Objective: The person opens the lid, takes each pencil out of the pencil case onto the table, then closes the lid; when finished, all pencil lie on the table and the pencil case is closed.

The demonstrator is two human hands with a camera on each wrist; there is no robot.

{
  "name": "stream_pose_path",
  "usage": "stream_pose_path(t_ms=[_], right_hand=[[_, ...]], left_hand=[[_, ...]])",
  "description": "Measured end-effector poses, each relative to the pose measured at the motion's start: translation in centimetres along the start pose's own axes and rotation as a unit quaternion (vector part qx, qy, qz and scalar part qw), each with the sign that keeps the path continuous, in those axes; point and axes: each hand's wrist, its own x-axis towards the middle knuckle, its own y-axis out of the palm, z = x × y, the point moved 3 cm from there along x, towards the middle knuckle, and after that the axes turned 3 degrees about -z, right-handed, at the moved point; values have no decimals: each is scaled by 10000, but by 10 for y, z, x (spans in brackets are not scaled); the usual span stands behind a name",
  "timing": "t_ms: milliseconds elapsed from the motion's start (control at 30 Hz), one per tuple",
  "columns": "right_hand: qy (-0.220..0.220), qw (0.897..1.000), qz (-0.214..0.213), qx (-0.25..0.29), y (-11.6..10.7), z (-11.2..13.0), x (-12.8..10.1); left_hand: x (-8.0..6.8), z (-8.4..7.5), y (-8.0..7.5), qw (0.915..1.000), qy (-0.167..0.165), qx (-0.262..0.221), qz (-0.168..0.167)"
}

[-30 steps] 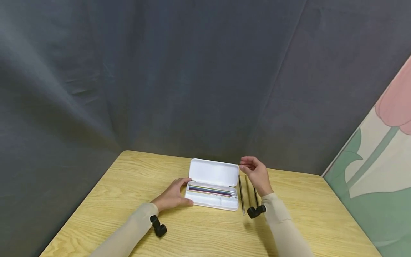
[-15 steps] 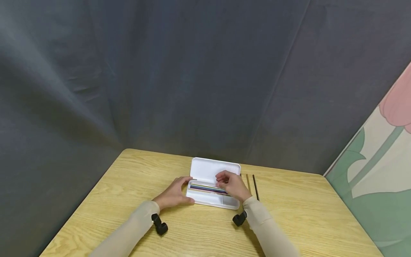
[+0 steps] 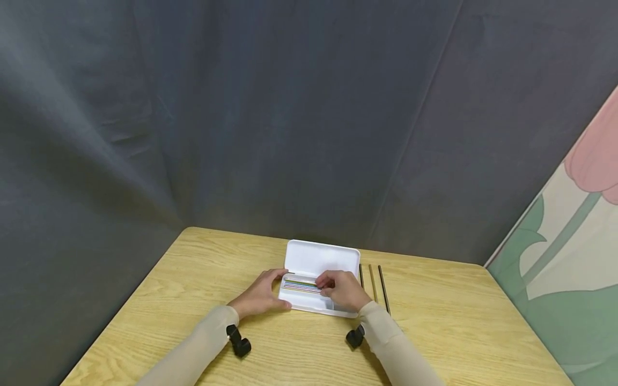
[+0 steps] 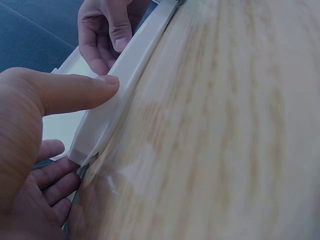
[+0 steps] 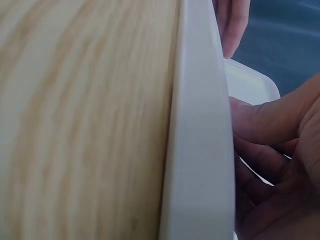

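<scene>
A white pencil case (image 3: 322,256) lies with its lid raised on the wooden table. Several coloured pencils (image 3: 300,286) lie lengthwise in its tray. My left hand (image 3: 259,294) grips the case's left end, thumb along the front wall and fingers around the back corner. In the left wrist view, the thumb presses that white wall (image 4: 111,107). My right hand (image 3: 345,290) reaches into the tray with bent fingers, over the pencils' right part. Its fingertips meet the pencils; the case wall hides them in the right wrist view, so whether they pinch one is unclear.
Right of the case lie three loose pencils: a dark one (image 3: 361,274) partly behind the right hand, a brown one (image 3: 373,281) and a black one (image 3: 384,289). A dark curtain (image 3: 299,134) hangs behind the table (image 3: 217,257); a floral cloth (image 3: 569,252) hangs at right.
My right hand has moved left from above the loose pencils, across the case, and down onto the pencils in the tray. My left hand has kept its grip on the case.
</scene>
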Motion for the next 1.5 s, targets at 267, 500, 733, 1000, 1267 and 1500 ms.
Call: stream_pose_path(t_ms=[267, 500, 733, 1000, 1267, 1500], right_hand=[[-244, 9995, 206, -53, 4, 3, -1], [-494, 9984, 226, -153, 7, 0, -1], [-576, 9977, 350, -79, 8, 1, -1], [-504, 9979, 389, -95, 7, 2, 0], [-668, 9971, 333, -133, 6, 3, -1], [-479, 9985, -135, 230, -4, 7, 1]], left_hand=[[0, 2, 0, 10000, 52, 10, -16], [0, 3, 0, 9999, 82, 73, 14], [-2, 1, 0, 9999, 134, 35, 62], [-2, 1, 0, 9998, 117, 129, 65], [-2, 1, 2, 9998, -22, 183, 21], [-1, 2, 1, 9999, 40, 99, 2]])
